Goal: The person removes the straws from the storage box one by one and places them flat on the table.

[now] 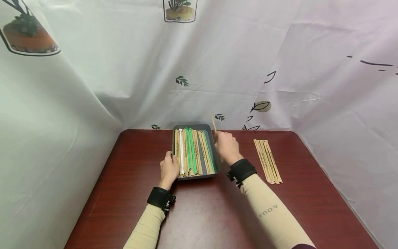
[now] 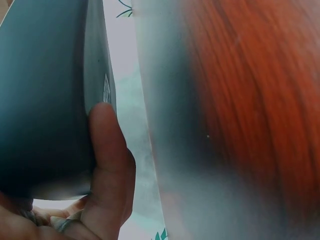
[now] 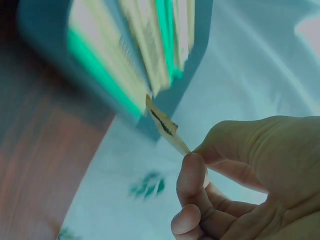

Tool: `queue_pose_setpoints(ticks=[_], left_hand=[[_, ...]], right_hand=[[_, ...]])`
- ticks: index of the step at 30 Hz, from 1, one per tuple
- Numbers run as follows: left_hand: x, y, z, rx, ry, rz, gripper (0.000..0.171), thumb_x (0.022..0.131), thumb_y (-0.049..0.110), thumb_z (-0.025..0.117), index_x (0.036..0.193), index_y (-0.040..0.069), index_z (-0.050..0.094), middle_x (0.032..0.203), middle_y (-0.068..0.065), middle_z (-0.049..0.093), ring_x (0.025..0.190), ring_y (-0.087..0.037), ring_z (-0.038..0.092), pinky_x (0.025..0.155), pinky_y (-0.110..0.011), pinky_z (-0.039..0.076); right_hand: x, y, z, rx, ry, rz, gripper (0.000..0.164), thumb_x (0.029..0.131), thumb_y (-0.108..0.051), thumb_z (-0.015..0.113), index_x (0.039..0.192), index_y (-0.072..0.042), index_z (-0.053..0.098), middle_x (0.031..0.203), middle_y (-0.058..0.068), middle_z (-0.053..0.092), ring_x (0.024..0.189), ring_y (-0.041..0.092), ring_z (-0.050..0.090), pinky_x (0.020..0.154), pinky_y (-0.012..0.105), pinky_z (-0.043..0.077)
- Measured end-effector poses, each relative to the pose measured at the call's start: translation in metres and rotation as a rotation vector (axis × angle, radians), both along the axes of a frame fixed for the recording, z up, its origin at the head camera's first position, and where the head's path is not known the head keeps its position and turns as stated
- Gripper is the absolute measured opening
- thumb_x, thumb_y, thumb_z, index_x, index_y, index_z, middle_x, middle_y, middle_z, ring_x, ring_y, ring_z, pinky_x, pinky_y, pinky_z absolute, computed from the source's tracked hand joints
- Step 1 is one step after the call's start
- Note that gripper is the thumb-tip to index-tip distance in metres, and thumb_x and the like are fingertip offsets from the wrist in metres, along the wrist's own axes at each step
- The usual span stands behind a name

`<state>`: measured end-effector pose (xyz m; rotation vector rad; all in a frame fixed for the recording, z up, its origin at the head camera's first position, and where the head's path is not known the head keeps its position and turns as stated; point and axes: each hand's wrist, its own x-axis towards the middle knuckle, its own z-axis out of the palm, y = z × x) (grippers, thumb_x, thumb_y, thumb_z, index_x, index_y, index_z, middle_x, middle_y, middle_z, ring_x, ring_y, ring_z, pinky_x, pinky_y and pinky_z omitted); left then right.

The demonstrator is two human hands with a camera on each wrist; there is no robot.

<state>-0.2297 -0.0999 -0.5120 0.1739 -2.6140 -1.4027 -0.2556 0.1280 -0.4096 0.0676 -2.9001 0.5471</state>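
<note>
A dark grey tray (image 1: 199, 177) stands at the far middle of the table, holding several brown paper-wrapped straws (image 1: 195, 148), green ones (image 1: 189, 148) and a white one (image 1: 181, 152). My left hand (image 1: 169, 168) grips the tray's near left side; in the left wrist view a finger (image 2: 107, 150) lies along the dark tray wall (image 2: 40, 100). Just right of the tray, my right hand (image 1: 228, 147) pinches one brown paper-wrapped straw (image 3: 167, 127) between thumb and forefinger. That straw points upward beside the tray's right rim and looks blurred in the head view.
Several more brown paper-wrapped straws (image 1: 267, 161) lie side by side on the table to the right. The table (image 1: 124, 207) is dark red wood. White patterned cloth (image 1: 140, 69) hangs behind it and along both sides.
</note>
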Motion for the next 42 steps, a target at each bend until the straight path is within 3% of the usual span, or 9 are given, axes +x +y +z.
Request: queue_pose_setpoints(ticks=[6, 12, 17, 26, 35, 42], left_hand=[[-0.002, -0.002, -0.002, 0.004, 0.003, -0.013, 0.036, 0.11, 0.018, 0.044, 0.14, 0.002, 0.053, 0.077, -0.014, 0.062, 0.061, -0.026, 0.056, 0.059, -0.038, 0.04], [-0.004, -0.002, -0.002, 0.009, 0.001, -0.023, 0.036, 0.11, 0.019, 0.043, 0.14, 0.002, 0.053, 0.075, -0.013, 0.06, 0.06, -0.025, 0.054, 0.059, -0.038, 0.04], [-0.003, -0.001, 0.001, 0.008, 0.005, -0.012, 0.035, 0.11, 0.02, 0.044, 0.139, 0.003, 0.054, 0.076, -0.014, 0.061, 0.062, -0.027, 0.056, 0.062, -0.04, 0.042], [-0.003, -0.002, 0.001, 0.017, -0.008, -0.006, 0.036, 0.11, 0.02, 0.043, 0.141, 0.004, 0.054, 0.077, -0.013, 0.061, 0.062, -0.026, 0.055, 0.06, -0.038, 0.04], [-0.003, -0.001, 0.001, 0.023, -0.016, -0.001, 0.036, 0.11, 0.021, 0.044, 0.142, 0.005, 0.052, 0.073, -0.012, 0.059, 0.059, -0.025, 0.052, 0.059, -0.038, 0.039], [-0.003, -0.001, 0.0, 0.011, -0.005, -0.002, 0.036, 0.11, 0.019, 0.045, 0.141, 0.003, 0.054, 0.08, -0.014, 0.064, 0.067, -0.027, 0.058, 0.064, -0.041, 0.043]], right_hand=[[-0.003, 0.057, -0.003, -0.016, -0.044, -0.049, 0.027, 0.093, -0.001, 0.065, 0.119, -0.003, 0.072, 0.101, 0.02, 0.073, 0.071, 0.035, 0.069, 0.058, 0.044, 0.054], [0.004, 0.106, -0.029, 0.009, -0.071, -0.04, 0.021, 0.091, 0.001, 0.07, 0.112, 0.004, 0.07, 0.099, 0.022, 0.071, 0.09, 0.041, 0.068, 0.073, 0.052, 0.054], [0.009, 0.134, -0.05, 0.046, -0.116, -0.066, 0.016, 0.088, 0.002, 0.069, 0.104, 0.004, 0.07, 0.096, 0.021, 0.07, 0.089, 0.041, 0.067, 0.074, 0.054, 0.052], [0.014, 0.162, -0.074, 0.055, -0.237, -0.164, 0.007, 0.087, 0.0, 0.065, 0.09, -0.002, 0.071, 0.091, 0.022, 0.068, 0.086, 0.043, 0.064, 0.064, 0.053, 0.05], [0.016, 0.175, -0.088, 0.064, -0.29, -0.218, 0.024, 0.089, -0.002, 0.062, 0.11, -0.003, 0.072, 0.112, 0.032, 0.066, 0.093, 0.052, 0.064, 0.066, 0.061, 0.051], [0.016, 0.177, -0.092, 0.055, -0.284, -0.222, 0.025, 0.089, -0.003, 0.063, 0.112, -0.003, 0.072, 0.115, 0.032, 0.066, 0.093, 0.053, 0.064, 0.067, 0.062, 0.051]])
